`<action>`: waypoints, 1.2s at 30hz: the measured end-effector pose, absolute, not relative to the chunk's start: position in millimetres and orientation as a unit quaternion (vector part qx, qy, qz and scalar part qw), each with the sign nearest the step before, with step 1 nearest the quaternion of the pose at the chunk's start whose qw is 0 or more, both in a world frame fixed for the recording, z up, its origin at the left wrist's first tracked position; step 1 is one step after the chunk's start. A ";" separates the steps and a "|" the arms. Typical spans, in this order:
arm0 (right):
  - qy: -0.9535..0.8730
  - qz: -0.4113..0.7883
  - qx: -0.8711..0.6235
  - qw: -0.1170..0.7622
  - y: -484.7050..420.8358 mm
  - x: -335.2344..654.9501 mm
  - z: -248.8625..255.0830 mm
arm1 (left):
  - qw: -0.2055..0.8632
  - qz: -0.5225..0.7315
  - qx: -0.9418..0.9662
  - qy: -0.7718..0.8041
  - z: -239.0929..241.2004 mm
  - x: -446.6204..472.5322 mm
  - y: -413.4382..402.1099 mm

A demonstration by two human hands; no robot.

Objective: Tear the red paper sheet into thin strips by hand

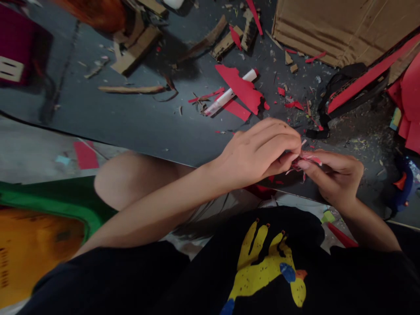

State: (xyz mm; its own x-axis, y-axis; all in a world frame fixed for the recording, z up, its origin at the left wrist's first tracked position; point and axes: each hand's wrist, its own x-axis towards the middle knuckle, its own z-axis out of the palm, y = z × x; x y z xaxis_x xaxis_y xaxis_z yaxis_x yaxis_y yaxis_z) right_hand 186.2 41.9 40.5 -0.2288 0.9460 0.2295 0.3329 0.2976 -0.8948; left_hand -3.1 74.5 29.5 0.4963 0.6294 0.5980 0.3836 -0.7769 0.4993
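My left hand [262,151] reaches in over the table edge, its fingers curled and pinched at the tips. Facing it, my right hand [343,175] pinches with thumb and forefinger. Between the two sets of fingertips is a small frayed bunch of red and whitish paper shreds [310,158], with thin strips sticking out. Most of it is hidden by the fingers. Beyond my left hand lie a torn piece of red paper [241,87] and a white marker-like stick [221,103] partly beneath it.
Brown cardboard [315,30] fills the far right. Wood-like scraps [203,41] and a cardboard block [136,52] lie at the back. A purple box [16,43] stands far left. A blue tool [407,183] and red sheets [411,100] are on the right. A green chair edge [59,199] is below left.
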 end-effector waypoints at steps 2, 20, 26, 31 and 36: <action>-0.682 0.380 -0.472 0.410 41.4 185.8 41.3 | 0.135 0.404 0.853 0.302 29.7 -2.6 74.0; -0.642 0.416 -0.484 0.425 40.4 183.2 40.3 | 0.113 0.405 0.853 0.310 27.9 1.1 71.4; -0.626 0.413 -0.485 0.450 42.3 180.0 37.1 | 0.103 0.401 0.855 0.312 25.5 2.7 69.1; -0.601 0.439 -0.489 0.454 42.3 180.2 34.2 | 0.112 0.411 0.849 0.311 20.5 3.3 68.5; -0.591 0.449 -0.498 0.448 44.4 181.2 32.5 | 0.149 0.425 0.824 0.345 20.3 -2.0 68.4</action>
State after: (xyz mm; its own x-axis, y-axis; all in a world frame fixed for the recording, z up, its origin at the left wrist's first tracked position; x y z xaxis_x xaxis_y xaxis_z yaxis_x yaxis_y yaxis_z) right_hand 181.2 44.4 32.5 -0.1022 0.9913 0.0826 0.1853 0.1006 -0.9775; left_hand -2.0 68.4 20.3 0.4016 0.6946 0.5968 0.4408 -0.7178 0.5389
